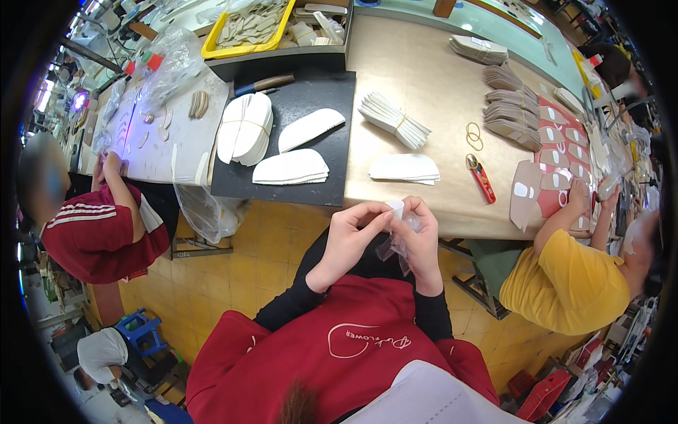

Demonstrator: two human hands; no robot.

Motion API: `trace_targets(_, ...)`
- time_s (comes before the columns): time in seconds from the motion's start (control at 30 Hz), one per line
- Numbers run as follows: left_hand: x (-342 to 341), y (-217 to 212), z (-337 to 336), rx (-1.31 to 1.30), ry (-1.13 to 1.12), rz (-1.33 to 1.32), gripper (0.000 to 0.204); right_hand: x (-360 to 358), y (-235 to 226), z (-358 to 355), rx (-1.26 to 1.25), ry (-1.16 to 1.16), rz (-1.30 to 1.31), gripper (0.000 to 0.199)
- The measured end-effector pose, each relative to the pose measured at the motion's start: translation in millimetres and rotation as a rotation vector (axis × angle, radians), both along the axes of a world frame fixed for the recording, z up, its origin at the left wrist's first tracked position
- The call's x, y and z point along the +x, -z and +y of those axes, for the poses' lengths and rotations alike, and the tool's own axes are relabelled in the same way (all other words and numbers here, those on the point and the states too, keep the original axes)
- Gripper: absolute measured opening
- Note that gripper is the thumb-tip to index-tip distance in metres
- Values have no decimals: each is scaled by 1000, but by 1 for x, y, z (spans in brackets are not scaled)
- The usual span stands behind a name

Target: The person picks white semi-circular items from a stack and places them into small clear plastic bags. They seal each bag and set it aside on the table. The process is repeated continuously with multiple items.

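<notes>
Small white piece, upright: being pinched at its top between the closed fingertips of the left hand and right hand, clear plastic wrapper being left hanging just below the grip.

The left hand and right hand pinch a small white piece, matt like stiff fabric, with clear crinkled plastic film hanging off it, glossy. Beyond them the table top looks like smooth tan board, dull. On its left part lies a black mat, matt, rubbery. White stacks on the mat look soft and felt-like. Right of the mat, the cutter has a red plastic handle. Above the mat sits a yellow plastic tray, shiny.
</notes>
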State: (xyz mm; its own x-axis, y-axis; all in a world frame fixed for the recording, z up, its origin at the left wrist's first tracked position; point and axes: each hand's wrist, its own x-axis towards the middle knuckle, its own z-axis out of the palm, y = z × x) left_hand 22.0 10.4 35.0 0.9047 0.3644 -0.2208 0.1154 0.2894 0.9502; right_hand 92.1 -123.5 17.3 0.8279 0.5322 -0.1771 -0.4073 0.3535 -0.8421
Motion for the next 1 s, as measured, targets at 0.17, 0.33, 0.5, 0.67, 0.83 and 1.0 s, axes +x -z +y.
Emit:
trace_targets(0.17,-4,0,14,229,-161,55,12,17,9,-10,-333,348,-221,13)
trace_targets(0.33,-11,10,47,169,-341,-35,13,41,18,-32,-295,614,-188,12)
trace_targets(0.5,-21,28,93,364,-578,16,16,54,23,-55,-273,850,-49,11)
trace_targets(0.67,-35,39,145,1027,-678,305,27,64,31,-101,-270,992,-258,10)
trace_targets(0.83,-20,44,113,1237,-610,222,35,45,41,-111,-205,821,-166,13)
trace_targets(1.0,41,57,35,1328,-264,25,21,23,34,-71,-150,552,-143,8)
